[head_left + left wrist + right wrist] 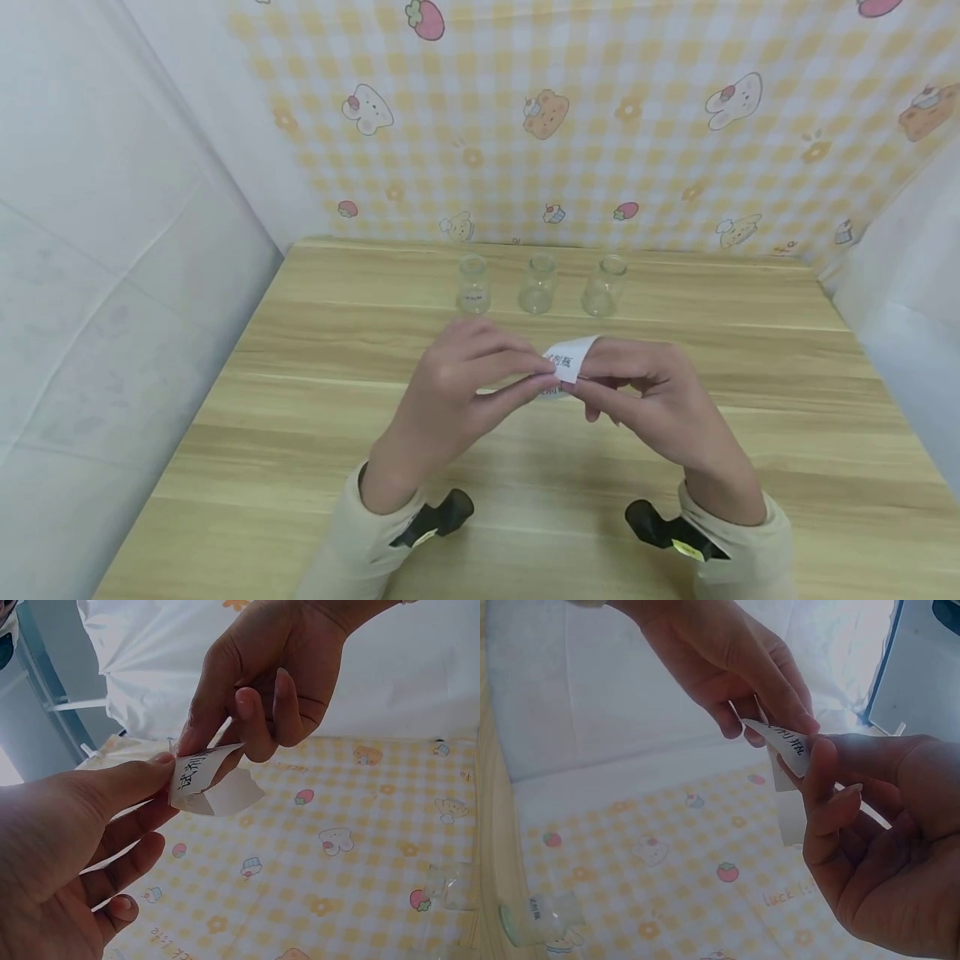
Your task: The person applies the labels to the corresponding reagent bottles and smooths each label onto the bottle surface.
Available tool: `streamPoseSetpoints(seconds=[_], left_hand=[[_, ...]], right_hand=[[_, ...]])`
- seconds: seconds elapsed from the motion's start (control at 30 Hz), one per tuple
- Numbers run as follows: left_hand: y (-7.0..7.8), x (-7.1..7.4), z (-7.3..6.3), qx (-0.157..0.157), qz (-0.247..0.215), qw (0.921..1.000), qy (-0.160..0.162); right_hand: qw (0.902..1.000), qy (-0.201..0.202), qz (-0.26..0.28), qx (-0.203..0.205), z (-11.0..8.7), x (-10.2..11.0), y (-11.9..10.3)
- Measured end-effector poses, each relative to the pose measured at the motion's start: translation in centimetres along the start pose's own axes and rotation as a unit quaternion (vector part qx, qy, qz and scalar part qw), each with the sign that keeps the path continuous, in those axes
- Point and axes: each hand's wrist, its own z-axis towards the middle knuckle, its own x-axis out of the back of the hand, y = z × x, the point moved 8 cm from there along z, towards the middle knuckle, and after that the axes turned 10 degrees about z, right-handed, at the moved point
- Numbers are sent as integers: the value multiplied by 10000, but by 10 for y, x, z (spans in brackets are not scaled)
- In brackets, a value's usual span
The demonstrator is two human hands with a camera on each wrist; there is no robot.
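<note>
Fingers of your left hand and right hand pinch curled, printed white paper above wooden tabletop; 3 clear glass bottles stand in row beyond, leftmost bearing printed label.

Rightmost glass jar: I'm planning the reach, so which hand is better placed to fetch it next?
Probably the right hand: it lies nearer the rightmost jar, while the left hand sits before the leftmost jar. Both hands pinch the paper label, though.

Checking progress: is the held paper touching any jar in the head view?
No; left hand and right hand pinch the paper, clearly apart from the three jars.
</note>
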Motion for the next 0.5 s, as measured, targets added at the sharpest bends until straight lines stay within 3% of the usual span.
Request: streamPoseSetpoints(seconds=[0.3, 0.5], left_hand=[[4, 1, 2, -291, 335, 9990, 33], [3, 0, 1, -302, 369, 9989, 43]], right_hand=[[9999, 70, -101, -95, 0, 0, 1], [9996, 139, -231, -121, 1, -1, 2]])
